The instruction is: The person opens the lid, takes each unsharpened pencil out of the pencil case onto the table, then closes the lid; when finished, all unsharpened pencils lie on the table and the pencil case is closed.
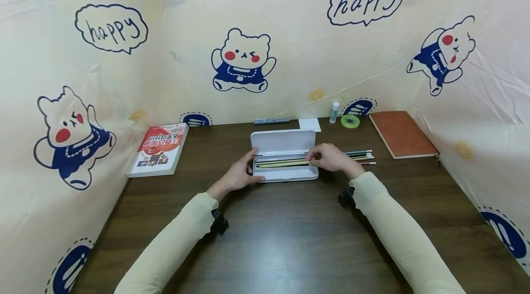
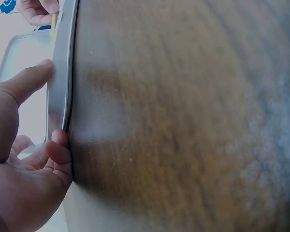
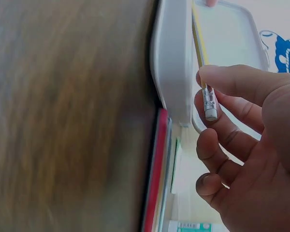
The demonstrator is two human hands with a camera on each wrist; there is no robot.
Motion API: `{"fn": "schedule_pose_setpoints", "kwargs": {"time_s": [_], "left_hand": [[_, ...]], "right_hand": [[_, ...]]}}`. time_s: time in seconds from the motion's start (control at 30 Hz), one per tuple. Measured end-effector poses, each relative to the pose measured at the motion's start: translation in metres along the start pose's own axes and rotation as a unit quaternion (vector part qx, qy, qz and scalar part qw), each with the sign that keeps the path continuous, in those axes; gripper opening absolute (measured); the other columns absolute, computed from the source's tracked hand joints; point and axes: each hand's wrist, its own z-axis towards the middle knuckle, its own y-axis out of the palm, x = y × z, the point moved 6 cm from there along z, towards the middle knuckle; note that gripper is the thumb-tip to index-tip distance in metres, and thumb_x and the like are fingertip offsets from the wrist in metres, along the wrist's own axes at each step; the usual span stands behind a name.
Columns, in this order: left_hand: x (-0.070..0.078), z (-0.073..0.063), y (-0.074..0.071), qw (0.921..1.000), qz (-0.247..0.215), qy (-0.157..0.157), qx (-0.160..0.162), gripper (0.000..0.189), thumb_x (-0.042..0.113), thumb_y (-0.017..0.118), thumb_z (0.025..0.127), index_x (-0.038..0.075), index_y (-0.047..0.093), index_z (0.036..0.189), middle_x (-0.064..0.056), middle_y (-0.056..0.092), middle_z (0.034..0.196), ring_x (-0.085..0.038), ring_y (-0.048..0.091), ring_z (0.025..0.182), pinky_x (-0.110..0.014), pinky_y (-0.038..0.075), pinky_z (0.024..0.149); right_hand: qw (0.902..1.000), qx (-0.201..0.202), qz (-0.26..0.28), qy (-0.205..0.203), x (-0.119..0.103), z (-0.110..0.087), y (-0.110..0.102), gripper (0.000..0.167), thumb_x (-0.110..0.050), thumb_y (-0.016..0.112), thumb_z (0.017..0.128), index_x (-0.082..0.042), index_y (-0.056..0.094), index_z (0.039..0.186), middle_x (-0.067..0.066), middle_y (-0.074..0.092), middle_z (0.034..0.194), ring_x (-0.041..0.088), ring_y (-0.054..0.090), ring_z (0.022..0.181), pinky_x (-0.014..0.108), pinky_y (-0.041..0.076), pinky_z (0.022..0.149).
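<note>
A white pencil case lies on the table with its lid raised. My left hand grips its left end, the thumb at the front edge and the other fingers curled around the end and the back. At the right end, my right hand pinches a yellow pencil between thumb and fingers near its white eraser. The pencil extends lengthwise over the case's opening, above dark pencils partly hidden inside. Several other pencils lie on the table just right of the case, partly behind my right hand.
A workbook lies at the back left, a brown notebook at the back right. Behind the case are a blue pen, a white paper, a glue stick and a roll of green tape. Printed cloth walls surround the table.
</note>
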Motion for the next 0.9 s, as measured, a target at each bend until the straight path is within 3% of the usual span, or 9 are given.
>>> {"fn": "schedule_pose_setpoints", "kwargs": {"time_s": [0.17,0.33,0.9], "left_hand": [[0.0,0.0,0.0,1.0,0.001,-0.001,0.0,0.101,0.034,0.083,0.082,0.027,0.019,0.16,-0.007,0.053,0.142,-0.018,0.051,0.087,-0.029,0.041,0.075],[0.0,0.0,0.001,1.0,0.008,-0.006,-0.001,0.102,0.035,0.083,0.082,0.028,0.018,0.16,-0.006,0.052,0.143,-0.017,0.051,0.086,-0.029,0.042,0.075],[-0.002,0.0,0.001,0.9999,0.008,-0.014,-0.004,0.101,0.037,0.082,0.083,0.031,0.017,0.16,-0.005,0.051,0.143,-0.017,0.051,0.084,-0.03,0.041,0.073]], "right_hand": [[0.9998,0.015,0.006,0.011,0.007,-0.008,-0.012,0.006,-0.017,0.071,0.093,-0.015,0.075,0.096,-0.001,0.071,0.089,0.016,0.056,0.076,0.033,0.045,0.072],[0.9993,0.032,0.001,0.017,0.018,-0.017,-0.025,0.006,-0.016,0.07,0.093,-0.017,0.075,0.096,0.0,0.072,0.095,0.018,0.056,0.082,0.034,0.045,0.076],[0.9966,0.068,-0.001,0.047,0.06,-0.062,-0.061,0.011,-0.015,0.07,0.093,-0.011,0.076,0.101,0.003,0.073,0.094,0.021,0.055,0.083,0.033,0.046,0.075]]}}
